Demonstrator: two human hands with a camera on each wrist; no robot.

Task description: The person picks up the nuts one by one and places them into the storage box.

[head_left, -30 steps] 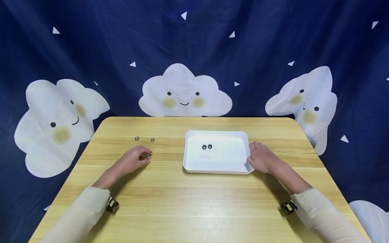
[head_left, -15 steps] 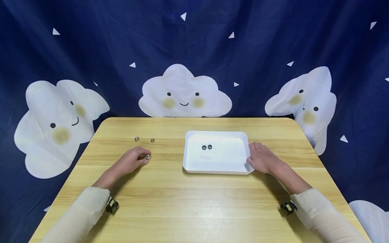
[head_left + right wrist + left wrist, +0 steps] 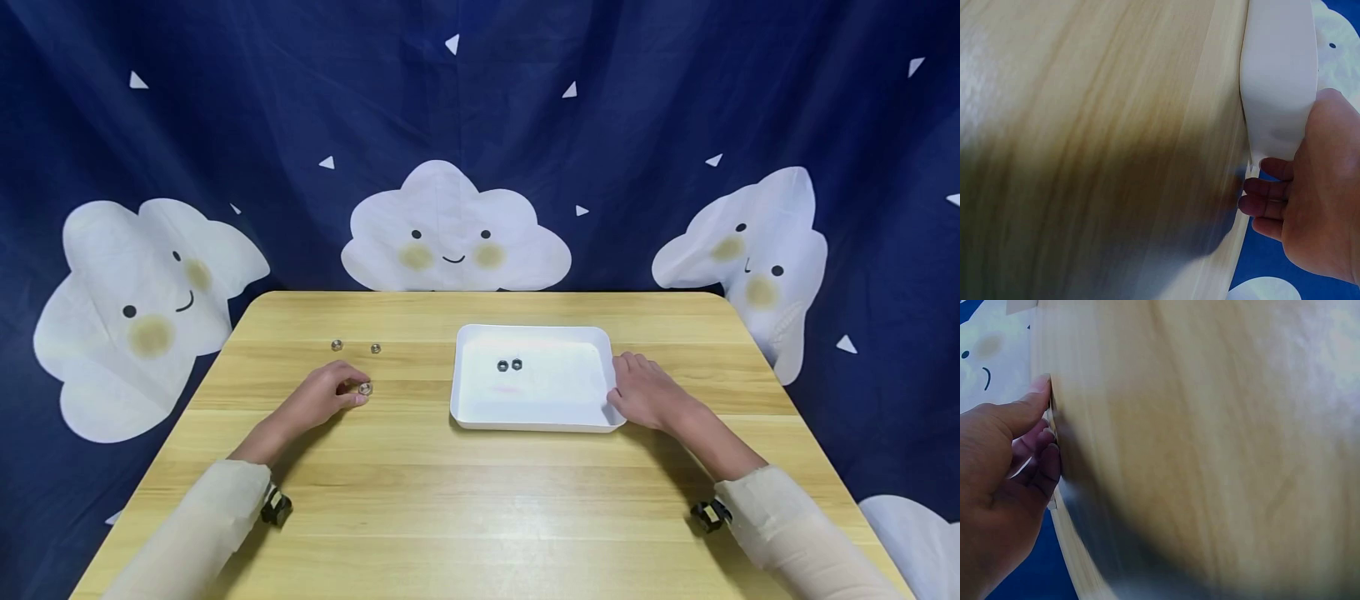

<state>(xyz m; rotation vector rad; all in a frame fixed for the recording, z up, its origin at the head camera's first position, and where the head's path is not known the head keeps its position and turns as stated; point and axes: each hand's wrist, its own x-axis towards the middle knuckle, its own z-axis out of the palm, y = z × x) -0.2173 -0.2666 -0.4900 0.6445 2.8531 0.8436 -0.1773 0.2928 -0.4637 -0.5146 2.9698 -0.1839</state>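
Note:
My left hand [image 3: 318, 395] rests low over the left part of the table, thumb and fingertips at either side of a metal hex nut [image 3: 365, 389], pinching it. In the left wrist view the thumb [image 3: 1025, 412] and curled fingers show, but the nut cannot be made out. Two more nuts lie farther back: one nut [image 3: 337, 345] and a smaller-looking nut [image 3: 376, 348]. My right hand [image 3: 647, 390] grips the right end of a white tray [image 3: 540, 417]; the right wrist view shows curled fingers [image 3: 1266, 197] beside its wall. Inside the tray sit two darker nuts [image 3: 502, 366], side by side.
The wooden table [image 3: 480, 517] stretches around the tray, its far edge against a dark blue curtain [image 3: 510, 100] printed with white clouds. Bare wood lies between the left hand and the tray.
The left fingertips have drawn back slightly and closer about the nut. The right hand, the tray and the other nuts keep their places.

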